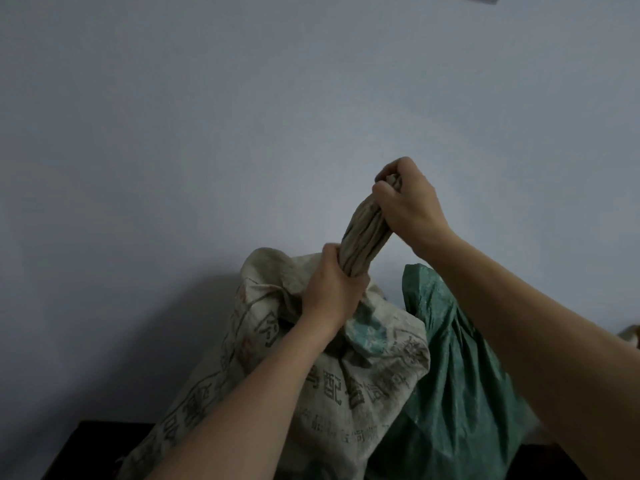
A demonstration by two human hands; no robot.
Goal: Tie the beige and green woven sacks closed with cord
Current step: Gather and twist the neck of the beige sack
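Risk of twisted neck (pixel 363 233) of beige sack (pixel 346 393) springing open on any loosening: left grip (pixel 332 285) clenched round its base, right grip (pixel 412 202) clenched round its top, no cord yet.

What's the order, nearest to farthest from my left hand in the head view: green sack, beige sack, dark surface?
1. Beige sack: the left hand grips its twisted neck.
2. Green sack: just to the right, untouched by that hand.
3. Dark surface: far below, at bottom left.
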